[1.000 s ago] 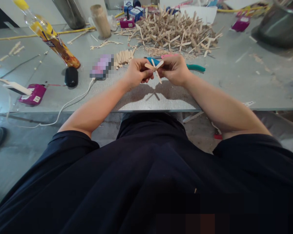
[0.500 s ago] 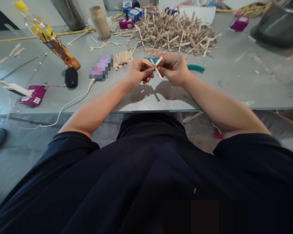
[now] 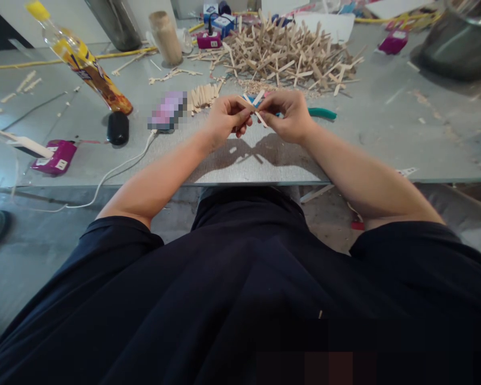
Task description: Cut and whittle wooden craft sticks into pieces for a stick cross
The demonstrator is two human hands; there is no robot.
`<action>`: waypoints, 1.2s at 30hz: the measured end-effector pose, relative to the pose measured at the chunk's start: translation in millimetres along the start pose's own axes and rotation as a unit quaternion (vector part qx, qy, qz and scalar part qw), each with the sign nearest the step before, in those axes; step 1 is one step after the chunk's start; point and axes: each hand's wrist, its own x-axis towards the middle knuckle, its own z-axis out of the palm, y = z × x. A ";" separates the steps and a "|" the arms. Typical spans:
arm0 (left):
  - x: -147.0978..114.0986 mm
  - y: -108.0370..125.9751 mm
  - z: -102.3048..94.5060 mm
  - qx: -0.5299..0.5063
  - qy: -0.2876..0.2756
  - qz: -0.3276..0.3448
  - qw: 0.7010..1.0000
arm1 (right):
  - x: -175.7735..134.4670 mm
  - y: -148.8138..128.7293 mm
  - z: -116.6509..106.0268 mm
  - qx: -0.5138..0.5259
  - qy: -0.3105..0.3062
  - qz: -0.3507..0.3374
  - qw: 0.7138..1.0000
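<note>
- The crossed sticks point(image 3: 255, 108) are held in the air over the near part of the tabletop point(image 3: 364, 133), directly between the two hands; each grip has them on its inner side.
- Left hand point(image 3: 223, 120): its grip is closed, thumb against fingers, on the stick arm that reaches toward it; the crossing lies just to the right of these fingertips.
- Right hand point(image 3: 286, 115): its grip is drawn nearly together at the crossing, fingertips touching the sticks from the right; exactly which arm it pinches is hidden.
- Neither hand is clearly nearer the crossing, though the right fingertips seem closest.
- Long axes: one arm slants down and right, passing just beside the right thumb; two others stand away from the wearer, opening in a V between the grips.
- Beyond both grips lies the stick pile point(image 3: 292, 56); the row of sticks point(image 3: 202, 98) is left of the left grip, and the teal handle point(image 3: 323, 113) right of the right grip.
</note>
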 end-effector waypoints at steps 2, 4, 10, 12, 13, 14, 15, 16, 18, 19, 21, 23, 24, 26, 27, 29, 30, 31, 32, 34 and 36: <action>0.1 -1.4 -1.4 0.009 -0.004 0.022 1.000 | 1.7 4.1 0.0 -0.012 0.009 -0.029 0.999; 0.5 -2.8 -2.8 0.037 -0.002 0.041 0.998 | 3.5 7.6 0.1 -0.028 0.020 -0.067 0.997; 4.8 -7.9 -6.1 0.110 -0.003 0.095 0.989 | 2.9 6.0 -1.2 -0.090 0.032 -0.101 0.990; 6.2 -10.0 -6.7 0.114 0.003 0.109 0.987 | 0.1 2.9 -2.3 -0.093 0.035 -0.098 0.990; 6.6 -11.0 -6.9 0.114 0.007 0.116 0.987 | -1.5 1.5 -2.8 -0.088 0.039 -0.095 0.991; 6.7 -11.8 -7.1 0.111 0.012 0.124 0.986 | -3.0 0.3 -3.0 -0.077 0.046 -0.090 0.992; 6.7 -12.4 -7.3 0.106 0.015 0.133 0.985 | -4.3 -0.7 -2.8 -0.056 0.058 -0.080 0.994; 6.5 -12.8 -7.5 0.100 0.018 0.142 0.985 | -5.3 -1.6 -2.3 -0.026 0.072 -0.068 0.995; 6.2 -13.3 -7.9 0.090 0.025 0.157 0.983 | -6.1 -3.5 -0.1 0.045 0.090 -0.037 0.994; 6.1 -13.5 -8.1 0.090 0.029 0.161 0.982 | -5.9 -4.7 1.5 0.078 0.089 -0.019 0.993; 6.3 -13.9 -8.6 0.096 0.036 0.160 0.982 | -4.5 -7.2 5.2 0.121 0.062 0.018 0.991; 6.3 -14.3 -9.0 0.105 0.039 0.153 0.982 | -2.5 -9.4 8.5 0.147 0.027 0.052 0.987; 6.2 -14.4 -9.1 0.109 0.039 0.148 0.982 | -1.6 -10.0 9.9 0.158 0.014 0.064 0.985; 5.6 -14.4 -9.1 0.119 0.045 0.137 0.982 | -0.5 -10.2 11.6 0.170 0.002 0.079 0.982; 5.1 -14.2 -8.8 0.126 0.047 0.130 0.982 | -0.3 -9.8 12.0 0.173 0.001 0.082 0.982; 3.9 -13.4 -7.8 0.133 0.051 0.119 0.983 | -0.7 -8.8 12.0 0.177 0.000 0.079 0.981; 3.3 -12.8 -7.0 0.134 0.053 0.116 0.983 | -1.0 -8.3 11.8 0.179 0.000 0.076 0.981; 2.6 -12.1 -6.1 0.134 0.053 0.114 0.983 | -1.3 -7.9 11.6 0.181 0.000 0.074 0.981; 2.0 -11.2 -5.1 0.134 0.054 0.113 0.983 | -1.5 -7.6 11.4 0.178 -0.001 0.074 0.981; 0.7 -9.3 -3.2 0.140 0.060 0.105 0.983 | -1.4 -7.5 11.1 0.160 -0.005 0.088 0.983; -0.5 -7.4 -1.5 0.147 0.062 0.092 0.983 | -0.8 -7.7 11.3 0.141 -0.010 0.106 0.984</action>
